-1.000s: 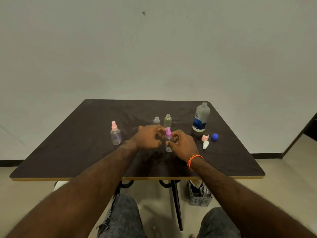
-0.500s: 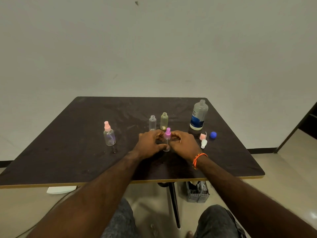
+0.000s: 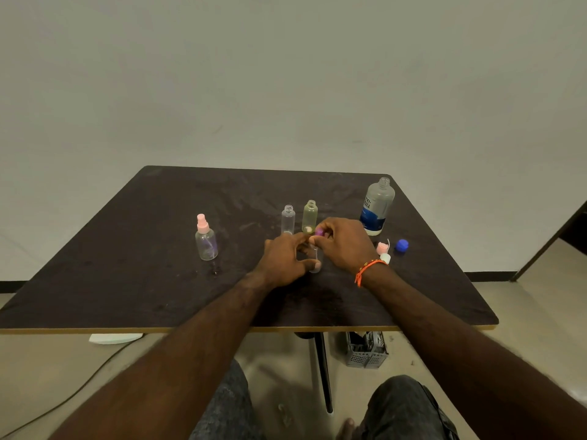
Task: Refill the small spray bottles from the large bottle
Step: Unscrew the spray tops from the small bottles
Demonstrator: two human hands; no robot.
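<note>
Standing near the middle of a dark table (image 3: 127, 249), a small clear spray bottle (image 3: 315, 260) is held upright between two hands and largely hidden by them. Left hand (image 3: 284, 262): thumb and fingers are curled round the lower body of the bottle, the thumb tip lying against its base. Right hand (image 3: 344, 241): fingertips are closed in a pinch on the purple spray cap (image 3: 319, 232), of which only a sliver is seen; whether the cap is seated on the neck cannot be told. An orange wristband (image 3: 368, 268) is worn on the right wrist. Just behind the hands, two small open bottles are set side by side — one clear (image 3: 287, 219), one yellowish (image 3: 309, 216) — their bases partly covered by the fingers. Well apart to the left, a small bottle with a pink spray cap (image 3: 205, 238) is set upright. At the far right, the large bottle (image 3: 377, 206) is placed uncapped, its blue label only partly legible. Right of the right wrist, a pink cap (image 3: 382, 248), a white piece (image 3: 385, 258) partly hidden by the wrist, and a blue cap (image 3: 401, 245) are grouped. Below the table edge, a grey basket (image 3: 367, 350) is seen on the floor, its contents indistinct.
</note>
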